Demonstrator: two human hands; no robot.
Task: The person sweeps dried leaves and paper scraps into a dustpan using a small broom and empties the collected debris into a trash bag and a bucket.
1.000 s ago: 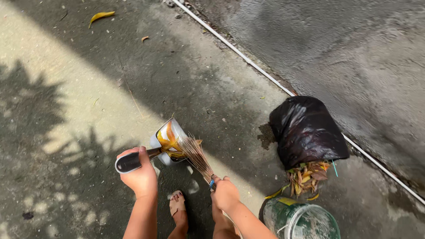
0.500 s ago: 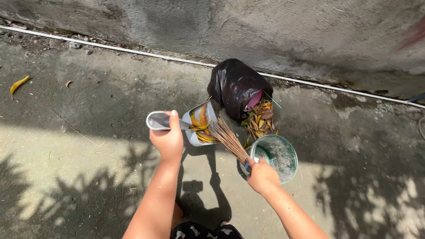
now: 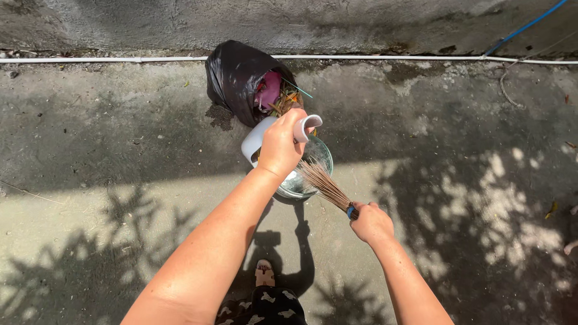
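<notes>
My left hand (image 3: 281, 144) grips the handle of a white dustpan (image 3: 256, 139) and holds it over a round bucket (image 3: 313, 157) on the concrete. My right hand (image 3: 370, 221) grasps a small stick broom (image 3: 325, 185) whose bristles reach toward the pan and the bucket's rim. Just beyond lies a black plastic bag (image 3: 232, 78), open toward me, with dry leaves (image 3: 283, 101) and something pink inside. The pan's contents are hidden by my hand.
A white pipe (image 3: 421, 59) runs along the foot of a concrete wall at the top. A blue hose (image 3: 521, 29) crosses the upper right corner. My sandalled foot (image 3: 264, 272) stands below. Scattered leaves lie at the right edge (image 3: 550, 209).
My left hand has swung the dustpan from beside the bag to above the bucket. The view has turned, so the bag and bucket now sit further left.
</notes>
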